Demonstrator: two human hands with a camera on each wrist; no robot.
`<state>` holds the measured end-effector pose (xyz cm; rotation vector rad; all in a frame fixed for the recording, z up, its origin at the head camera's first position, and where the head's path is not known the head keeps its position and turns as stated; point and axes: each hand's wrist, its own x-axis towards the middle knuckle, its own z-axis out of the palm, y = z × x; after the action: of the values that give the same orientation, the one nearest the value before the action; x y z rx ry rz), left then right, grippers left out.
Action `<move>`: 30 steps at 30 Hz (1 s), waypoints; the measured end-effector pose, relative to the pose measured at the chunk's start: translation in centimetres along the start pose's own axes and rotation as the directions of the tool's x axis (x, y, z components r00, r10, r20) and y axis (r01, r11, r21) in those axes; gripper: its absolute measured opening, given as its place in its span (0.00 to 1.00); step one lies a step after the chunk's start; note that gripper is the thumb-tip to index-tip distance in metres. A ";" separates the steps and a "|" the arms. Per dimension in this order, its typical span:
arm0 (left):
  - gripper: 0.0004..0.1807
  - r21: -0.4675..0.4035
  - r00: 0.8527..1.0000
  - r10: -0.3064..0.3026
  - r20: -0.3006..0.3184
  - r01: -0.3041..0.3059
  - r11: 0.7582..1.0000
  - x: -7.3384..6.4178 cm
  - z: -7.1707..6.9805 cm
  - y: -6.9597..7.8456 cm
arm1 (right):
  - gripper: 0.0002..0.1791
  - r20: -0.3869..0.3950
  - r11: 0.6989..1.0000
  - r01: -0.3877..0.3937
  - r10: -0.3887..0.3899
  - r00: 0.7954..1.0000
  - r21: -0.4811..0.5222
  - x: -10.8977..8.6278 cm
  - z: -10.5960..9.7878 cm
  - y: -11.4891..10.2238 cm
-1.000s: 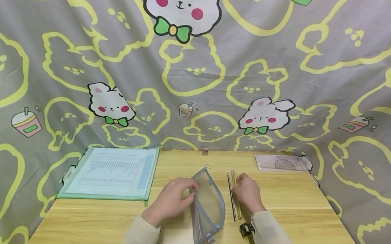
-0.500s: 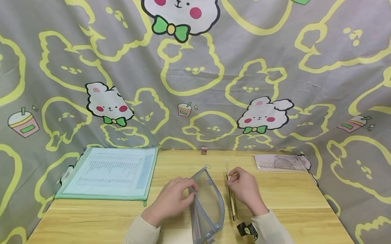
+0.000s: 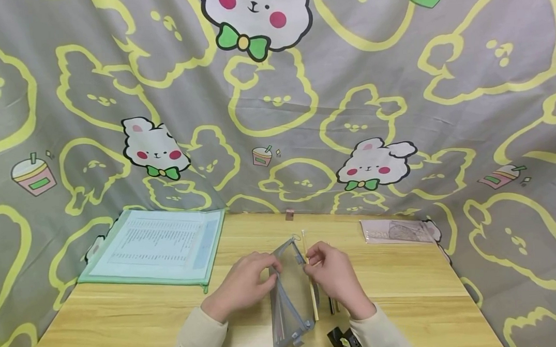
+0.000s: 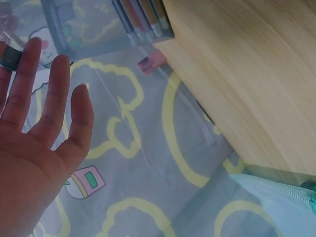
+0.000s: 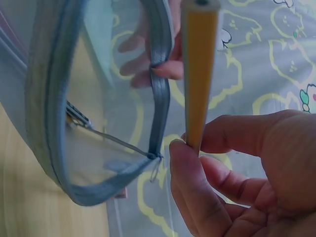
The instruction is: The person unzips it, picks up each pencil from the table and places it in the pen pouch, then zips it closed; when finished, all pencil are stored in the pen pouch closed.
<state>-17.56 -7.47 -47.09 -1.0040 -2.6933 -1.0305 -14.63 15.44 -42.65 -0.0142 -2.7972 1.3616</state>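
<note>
A translucent grey-blue zip pencil case (image 3: 284,310) stands on the table with its mouth spread apart. My left hand (image 3: 245,284) pinches its left rim; in the left wrist view, several pencils (image 4: 143,19) show inside the case. My right hand (image 3: 336,272) pinches a yellow pencil (image 3: 313,296) between thumb and fingers, close against the case's right rim. The right wrist view has this pencil (image 5: 199,74) upright beside the zipped opening (image 5: 49,103). Partly hidden under my right hand, a dark pencil (image 3: 331,307) and another lie on the wood.
A mint-edged document pouch (image 3: 155,246) with a printed sheet lies at the back left. At the back right is a flat pinkish packet (image 3: 397,231). A patterned curtain (image 3: 275,116) rises behind the wooden table (image 3: 418,302). A small black device (image 3: 345,339) sits at my right wrist.
My right hand has taken the yellow pencil from beside the others, lifted it and carried it left to the case's rim. My left hand has kept its place.
</note>
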 end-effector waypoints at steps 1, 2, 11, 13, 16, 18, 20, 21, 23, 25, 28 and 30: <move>0.09 -0.001 1.000 0.002 0.000 -0.002 1.000 0.0 0.0 0.0 | 0.11 0.003 1.000 0.008 -0.008 1.000 -0.005 0.0 0.1 0.0; 0.09 -0.002 1.000 0.004 -0.001 -0.004 1.000 0.0 0.0 0.0 | 0.11 0.005 1.000 0.014 -0.014 1.000 -0.009 0.0 0.3 0.0; 0.08 -0.004 1.000 0.005 -0.010 -0.006 1.000 -0.1 -0.1 -0.1 | 0.10 0.077 0.999 0.036 -0.034 0.996 -0.020 -0.1 1.1 0.1; 0.08 -0.007 1.000 0.003 -0.009 -0.003 1.000 -0.2 -0.1 -0.1 | 0.10 0.097 0.999 0.040 -0.037 0.995 -0.022 -0.1 1.2 0.2; 0.08 -0.005 1.000 0.006 -0.010 -0.006 1.000 -0.2 -0.1 -0.1 | 0.11 0.126 0.999 0.041 -0.038 0.991 -0.017 -0.2 1.3 0.2; 0.08 0.000 1.000 0.006 -0.011 -0.006 1.000 -0.1 -0.1 -0.1 | 0.11 0.137 0.999 0.042 -0.040 0.990 -0.012 -0.2 1.3 0.2; 0.08 0.005 1.000 0.008 -0.011 -0.008 1.000 -0.1 -0.1 -0.1 | 0.11 0.145 0.999 0.042 -0.040 0.989 -0.008 -0.3 1.2 0.2; 0.08 0.006 1.000 0.007 -0.011 -0.007 1.000 -0.1 -0.1 0.0 | 0.11 0.150 0.999 0.042 -0.041 0.988 -0.006 -0.3 1.2 0.2; 0.08 0.008 1.000 0.007 -0.011 -0.007 1.000 -0.1 -0.1 0.0 | 0.11 0.161 0.999 0.041 -0.041 0.986 0.004 -0.4 1.1 0.2; 0.08 0.009 1.000 0.006 -0.010 -0.006 1.000 -0.1 -0.2 0.0 | 0.11 0.179 0.999 0.039 -0.042 0.983 0.018 -0.5 1.1 0.2; 0.08 0.014 1.000 0.004 -0.010 -0.004 1.000 -0.1 -0.2 0.1 | 0.11 0.208 0.998 0.044 -0.051 0.977 0.041 -0.5 1.1 0.2; 0.08 0.012 1.000 0.004 -0.007 -0.004 1.000 -0.1 -0.2 0.1 | 0.11 0.224 0.998 0.048 -0.058 0.973 0.049 -0.4 1.2 0.3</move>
<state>-17.41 -7.58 -46.91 -1.0015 -2.6871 -1.0141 -14.27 14.68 -43.65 0.2288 -2.9210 1.4993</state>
